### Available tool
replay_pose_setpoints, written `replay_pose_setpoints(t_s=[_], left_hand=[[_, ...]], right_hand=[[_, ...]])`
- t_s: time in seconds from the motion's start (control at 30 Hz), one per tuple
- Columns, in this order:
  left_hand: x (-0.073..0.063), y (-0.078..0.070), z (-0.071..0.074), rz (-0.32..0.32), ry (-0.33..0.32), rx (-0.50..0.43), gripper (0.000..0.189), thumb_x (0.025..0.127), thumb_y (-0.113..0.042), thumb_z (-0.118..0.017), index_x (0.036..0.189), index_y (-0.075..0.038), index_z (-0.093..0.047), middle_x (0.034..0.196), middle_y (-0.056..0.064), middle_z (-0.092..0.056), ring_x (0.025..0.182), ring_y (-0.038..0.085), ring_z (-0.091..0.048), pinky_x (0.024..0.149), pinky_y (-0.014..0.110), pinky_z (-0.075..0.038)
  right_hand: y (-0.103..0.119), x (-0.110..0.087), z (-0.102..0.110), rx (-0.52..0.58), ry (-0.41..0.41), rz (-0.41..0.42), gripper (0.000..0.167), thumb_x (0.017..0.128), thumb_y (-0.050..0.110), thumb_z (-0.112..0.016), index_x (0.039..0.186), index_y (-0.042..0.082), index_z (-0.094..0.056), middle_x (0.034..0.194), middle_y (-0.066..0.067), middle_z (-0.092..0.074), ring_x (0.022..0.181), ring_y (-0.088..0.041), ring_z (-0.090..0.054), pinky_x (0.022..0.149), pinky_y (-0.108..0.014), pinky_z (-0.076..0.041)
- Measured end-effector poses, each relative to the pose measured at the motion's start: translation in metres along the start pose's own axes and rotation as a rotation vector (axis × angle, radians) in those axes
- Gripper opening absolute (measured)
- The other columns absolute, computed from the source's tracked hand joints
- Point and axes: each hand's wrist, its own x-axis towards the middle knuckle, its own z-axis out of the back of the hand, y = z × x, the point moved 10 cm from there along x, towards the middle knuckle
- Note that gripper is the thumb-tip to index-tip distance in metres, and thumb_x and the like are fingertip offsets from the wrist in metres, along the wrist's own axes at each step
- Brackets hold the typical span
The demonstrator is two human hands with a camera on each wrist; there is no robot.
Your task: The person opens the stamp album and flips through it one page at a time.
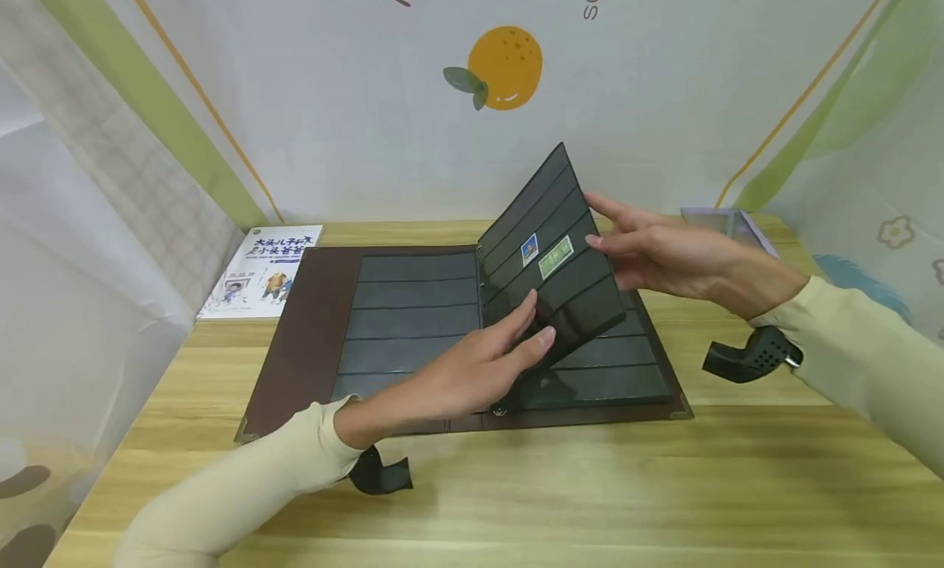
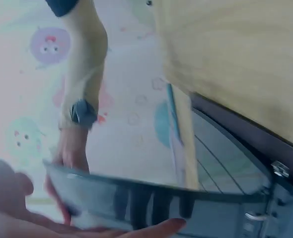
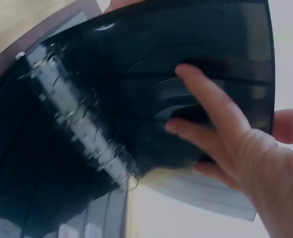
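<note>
A brown-covered stamp album (image 1: 283, 347) lies spread on the table, its black pages crossed by strip pockets. One black page (image 1: 531, 207) is raised at a slant, bearing a small blue stamp (image 1: 529, 250) and a green stamp (image 1: 556, 257). My right hand (image 1: 664, 244) grips that page by its outer edge, thumb in front and fingers behind. My left hand (image 1: 490, 355) is at the page's lower part, fingers extended toward its face. In the right wrist view, metal binder rings (image 3: 82, 119) run along the spine, and the right fingers (image 3: 211, 104) spread over the page's back.
A white picture booklet (image 1: 261, 271) lies at the back left, beside the album's cover. At the back right, a pale clear-sided box (image 1: 737, 224) stands behind the right forearm. Printed cloth (image 1: 369, 125) hangs behind the wooden table (image 1: 560, 494).
</note>
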Motion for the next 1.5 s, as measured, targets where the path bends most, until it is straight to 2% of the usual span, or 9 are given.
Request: replay_pose_setpoints(t_s=[0.13,0.3,0.47,0.63,0.87,1.07,1.17,1.37,1.5], left_hand=[[0.001,-0.008,0.001,0.082,0.007,-0.220,0.074,0.105,-0.059,-0.038,0.164,-0.027,-0.007,0.170,-0.007,-0.016,0.150,0.023,-0.037,0.119,0.048,-0.036],[-0.002,-0.018,0.008,0.137,0.002,-0.379,0.074,0.104,-0.055,-0.045,0.164,-0.024,-0.013,0.168,0.000,-0.025,0.147,0.029,-0.041,0.113,0.057,-0.041],[-0.012,-0.015,0.018,0.142,-0.044,-0.413,0.068,0.103,-0.053,-0.050,0.161,-0.025,-0.025,0.158,-0.001,-0.042,0.147,0.022,-0.040,0.105,0.056,-0.047],[-0.029,-0.003,0.029,0.147,-0.124,-0.564,0.079,0.105,-0.048,-0.047,0.164,-0.019,-0.002,0.170,0.003,-0.015,0.157,0.026,-0.020,0.111,0.061,-0.041],[-0.048,0.005,0.045,0.100,-0.196,-0.697,0.076,0.107,-0.030,-0.043,0.163,-0.026,0.007,0.168,0.013,-0.016,0.158,0.032,-0.015,0.111,0.062,-0.040],[-0.068,0.009,0.068,0.029,-0.226,-0.723,0.075,0.103,-0.013,-0.042,0.164,-0.028,-0.001,0.170,0.013,0.008,0.157,0.029,-0.016,0.106,0.056,-0.048],[-0.075,0.017,0.082,0.016,-0.230,-0.816,0.080,0.096,-0.002,-0.041,0.165,-0.021,-0.005,0.169,0.014,0.014,0.143,0.017,-0.046,0.102,0.056,-0.050],[-0.084,0.054,0.111,0.014,-0.263,-0.861,0.068,0.098,0.000,-0.034,0.162,-0.010,-0.014,0.158,0.011,-0.042,0.113,0.013,-0.070,0.091,0.050,-0.058],[-0.086,0.103,0.131,0.195,-0.385,-0.675,0.056,0.109,-0.020,-0.038,0.160,-0.004,-0.024,0.108,-0.007,-0.073,0.089,0.006,-0.073,0.076,0.034,-0.061]], right_hand=[[0.009,0.009,-0.013,-0.118,-0.051,-0.075,0.082,0.109,0.025,-0.045,0.158,0.044,0.018,0.152,-0.013,-0.035,0.128,-0.021,-0.059,0.097,-0.037,-0.054],[0.029,0.022,-0.041,-0.193,-0.003,-0.101,0.084,0.109,0.025,-0.043,0.156,0.041,0.025,0.169,-0.007,0.021,0.156,-0.043,-0.011,0.117,-0.061,-0.032],[0.037,0.038,-0.067,-0.272,0.068,-0.105,0.081,0.109,0.033,-0.044,0.159,0.039,0.020,0.170,-0.004,0.016,0.154,-0.044,-0.021,0.115,-0.059,-0.036],[0.030,0.048,-0.080,-0.432,0.071,0.015,0.066,0.109,0.041,-0.041,0.164,0.033,-0.004,0.172,-0.004,-0.005,0.148,-0.036,-0.039,0.112,-0.051,-0.044],[-0.050,0.028,-0.080,-1.120,-0.101,0.225,0.060,0.105,0.029,-0.055,0.157,0.005,-0.036,0.162,-0.023,-0.032,0.144,-0.044,-0.041,0.112,-0.058,-0.041],[-0.123,0.002,-0.068,-1.348,-0.149,0.135,0.058,0.105,0.026,-0.056,0.156,0.006,-0.038,0.163,-0.024,-0.030,0.148,-0.053,-0.028,0.111,-0.070,-0.033],[-0.133,-0.002,-0.065,-1.359,-0.167,0.148,0.058,0.105,0.025,-0.054,0.158,0.009,-0.036,0.164,-0.021,-0.029,0.150,-0.051,-0.026,0.111,-0.070,-0.032],[-0.137,-0.002,-0.063,-1.328,-0.139,0.116,0.057,0.107,0.028,-0.049,0.159,0.012,-0.033,0.167,-0.019,-0.023,0.152,-0.049,-0.020,0.114,-0.071,-0.027],[-0.138,-0.002,-0.063,-1.322,-0.142,0.114,0.057,0.108,0.029,-0.049,0.160,0.012,-0.032,0.167,-0.019,-0.023,0.152,-0.049,-0.019,0.114,-0.071,-0.027]])
